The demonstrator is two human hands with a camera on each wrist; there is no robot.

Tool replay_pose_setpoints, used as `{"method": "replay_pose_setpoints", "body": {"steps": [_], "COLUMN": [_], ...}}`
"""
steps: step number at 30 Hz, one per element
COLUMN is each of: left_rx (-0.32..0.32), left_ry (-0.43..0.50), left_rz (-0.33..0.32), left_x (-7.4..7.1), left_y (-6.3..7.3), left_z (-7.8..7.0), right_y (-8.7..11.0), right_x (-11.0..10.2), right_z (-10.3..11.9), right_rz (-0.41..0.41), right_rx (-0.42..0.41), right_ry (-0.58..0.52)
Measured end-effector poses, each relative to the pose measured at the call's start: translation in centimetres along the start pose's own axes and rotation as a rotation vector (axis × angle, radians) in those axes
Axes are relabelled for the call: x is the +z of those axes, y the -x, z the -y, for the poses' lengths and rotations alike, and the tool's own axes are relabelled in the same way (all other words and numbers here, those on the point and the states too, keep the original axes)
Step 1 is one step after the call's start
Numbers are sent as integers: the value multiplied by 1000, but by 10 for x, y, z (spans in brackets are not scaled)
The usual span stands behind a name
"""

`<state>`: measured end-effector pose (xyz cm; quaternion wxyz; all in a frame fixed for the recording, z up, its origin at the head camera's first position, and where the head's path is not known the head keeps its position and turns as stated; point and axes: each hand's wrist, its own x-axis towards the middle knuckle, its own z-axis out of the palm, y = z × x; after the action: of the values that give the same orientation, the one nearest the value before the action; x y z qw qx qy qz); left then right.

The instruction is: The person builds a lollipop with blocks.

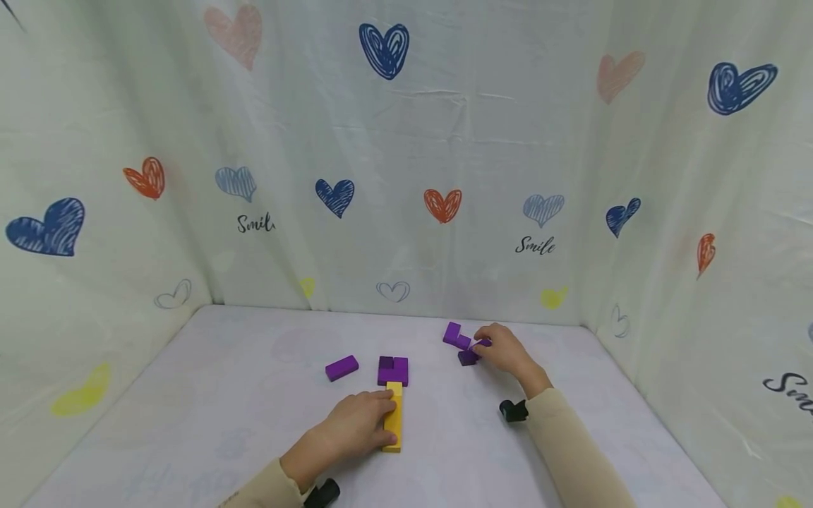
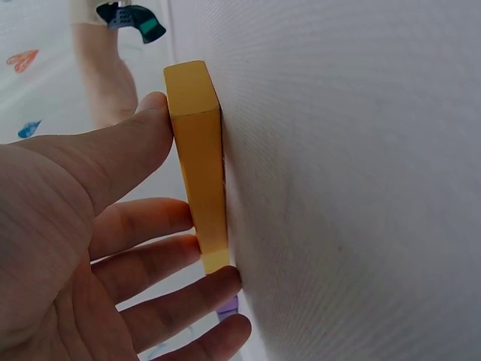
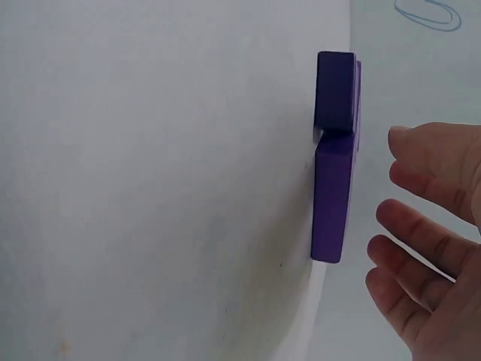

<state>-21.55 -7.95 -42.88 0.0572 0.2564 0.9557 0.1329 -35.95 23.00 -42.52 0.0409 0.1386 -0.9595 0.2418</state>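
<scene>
My left hand (image 1: 358, 423) rests on a long yellow block (image 1: 395, 423), the thumb near its close end and the fingers, mostly straight, along it toward the far end. In the left wrist view, the thumb touches the yellow block (image 2: 201, 165) while two fingertips reach down past it. My right hand (image 1: 506, 351) hovers over purple blocks (image 1: 452, 332) at the back right, overlapping one in the head view. Seen from the right wrist, its loosely bent fingers (image 3: 409, 222) stand apart from the purple block (image 3: 333, 199), with nothing between them.
A squarish purple cluster (image 1: 394, 372) sits at the yellow block's far end. Left of it lies a single purple bar (image 1: 341, 367). A white cloth covers the table (image 1: 190, 423), and a heart-printed curtain (image 1: 406, 141) closes off the back and sides.
</scene>
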Motion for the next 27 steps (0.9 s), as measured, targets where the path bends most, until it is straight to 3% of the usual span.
{"method": "replay_pose_setpoints", "body": {"steps": [10,27], "left_rx": [1,0], "left_ry": [6,2], "left_rz": [5,4], "left_x": [-1,0], "left_y": [1,0], "left_z": [0,1], "right_y": [-1,-2], "right_x": [0,0], "right_z": [-14,-16], "right_rz": [29,62], "right_rx": [5,70], "right_ry": [57,59]}}
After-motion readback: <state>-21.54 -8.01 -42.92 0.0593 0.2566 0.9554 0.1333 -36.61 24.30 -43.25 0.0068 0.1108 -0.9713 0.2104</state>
